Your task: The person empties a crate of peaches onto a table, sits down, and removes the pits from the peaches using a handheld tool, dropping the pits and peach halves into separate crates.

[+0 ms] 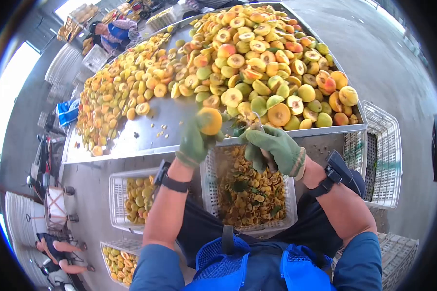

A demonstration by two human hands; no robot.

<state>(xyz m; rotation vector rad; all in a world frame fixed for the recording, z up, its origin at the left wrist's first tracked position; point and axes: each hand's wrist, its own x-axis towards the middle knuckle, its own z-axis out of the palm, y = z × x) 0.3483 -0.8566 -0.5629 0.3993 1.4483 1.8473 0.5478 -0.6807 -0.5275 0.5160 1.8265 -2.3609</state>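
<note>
My left hand [197,140], in a green glove, is closed around a halved yellow peach [210,121] above the table's front edge. Beside it, my right hand [273,149], gloved the same way, grips a small hand tool [267,159] with a thin curved metal tip; the glove hides part of its handle. Halved peaches [234,97], many with stones still inside, are heaped on the metal table [167,116] in front of me. Between my knees a white crate [210,186] holds stones, scraps and leaves.
To the left stand a crate of peach halves [140,196] and another fruit-filled crate [119,264]. White crates [381,160] rest at the right beside the table. One person [115,36] is at the table's far left; another [58,250] sits at lower left.
</note>
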